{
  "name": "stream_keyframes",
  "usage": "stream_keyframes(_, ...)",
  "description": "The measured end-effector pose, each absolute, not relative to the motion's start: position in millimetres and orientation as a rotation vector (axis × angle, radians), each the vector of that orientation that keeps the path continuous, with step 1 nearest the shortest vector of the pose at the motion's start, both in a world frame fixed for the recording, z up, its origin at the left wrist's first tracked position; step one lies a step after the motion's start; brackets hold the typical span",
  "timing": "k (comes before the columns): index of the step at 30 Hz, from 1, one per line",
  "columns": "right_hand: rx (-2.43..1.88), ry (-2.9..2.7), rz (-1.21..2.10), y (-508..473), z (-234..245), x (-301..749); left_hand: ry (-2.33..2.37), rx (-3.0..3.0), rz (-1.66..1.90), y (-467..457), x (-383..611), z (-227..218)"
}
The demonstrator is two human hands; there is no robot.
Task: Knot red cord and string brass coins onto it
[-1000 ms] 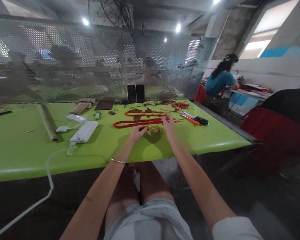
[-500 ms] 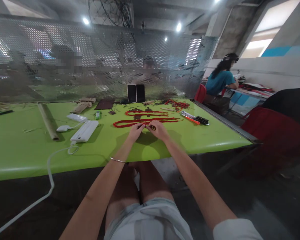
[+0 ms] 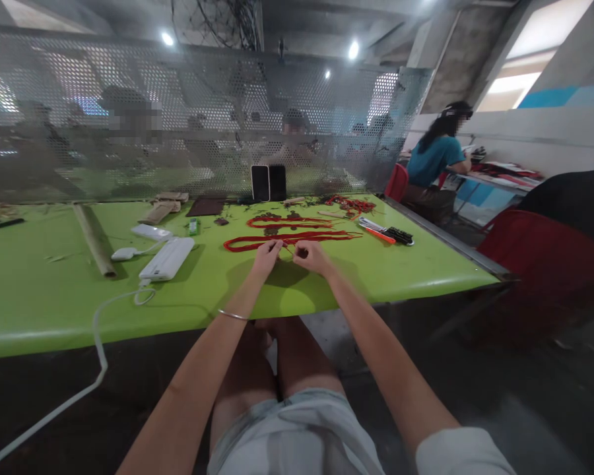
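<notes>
Over the near part of the green table [image 3: 218, 293], my left hand [image 3: 267, 257] is closed in a pinch on a small piece of red cord [image 3: 284, 245]. My right hand [image 3: 313, 257] sits just to its right, thumb and forefinger pinched on the thin end of the same cord, which spans the narrow gap. The fingers cover most of this piece. Right behind both hands lies a long looped bundle of red cords [image 3: 242, 245]. A shorter red bundle [image 3: 257, 223] rests farther back, with dark round pieces [image 3: 272, 231] around it.
Left of my hands are a white power bank [image 3: 167, 259] with a cable and a bamboo-like tube [image 3: 94, 239]. Scissors and an orange-handled tool [image 3: 379, 232] lie to the right. Two phones [image 3: 268, 183] lean against a perforated metal screen [image 3: 188, 152]. A person [image 3: 436, 155] sits at right.
My right hand has shifted slightly away from the left, and its fingers have curled more. A thin strand now shows between the hands; the yellowish bit by the right fingers no longer shows.
</notes>
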State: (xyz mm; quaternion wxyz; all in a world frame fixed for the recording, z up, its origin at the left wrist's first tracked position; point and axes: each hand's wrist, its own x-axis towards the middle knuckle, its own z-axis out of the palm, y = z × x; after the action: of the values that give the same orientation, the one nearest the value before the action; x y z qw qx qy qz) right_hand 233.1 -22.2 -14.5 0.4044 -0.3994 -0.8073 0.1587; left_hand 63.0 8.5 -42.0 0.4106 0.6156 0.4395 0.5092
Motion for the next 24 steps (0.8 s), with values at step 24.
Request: stream_keyframes(24,-1.035,-2.056,0.525,-16.7,-24.6,236.8,1.102,1.706,1.324,-6.4,67.2,-28.2)
